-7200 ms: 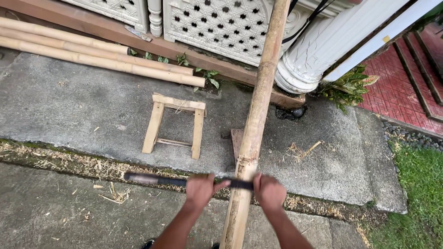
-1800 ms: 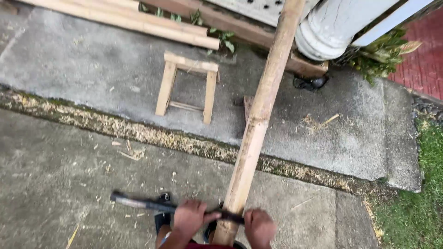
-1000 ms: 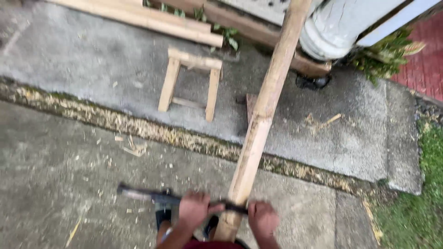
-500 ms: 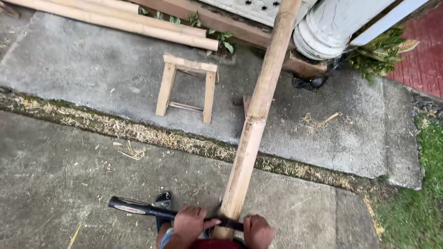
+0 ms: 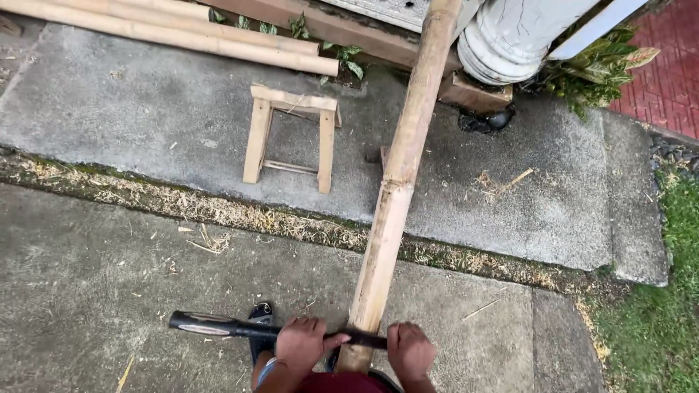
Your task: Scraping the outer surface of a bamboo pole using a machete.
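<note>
Compared with half a second earlier, our hands sit almost the same and the view has barely shifted. Our left hand (image 5: 300, 343) closes around the dark blade (image 5: 218, 326) by its handle side, and our right hand (image 5: 410, 351) is closed on its other end, at 6 o'clock. The blade lies across the near end of the bamboo pole (image 5: 397, 182), which leans away toward 12. We think it could slip sideways toward our foot (image 5: 260, 320). A wooden stool (image 5: 291, 138) stands at 11.
</note>
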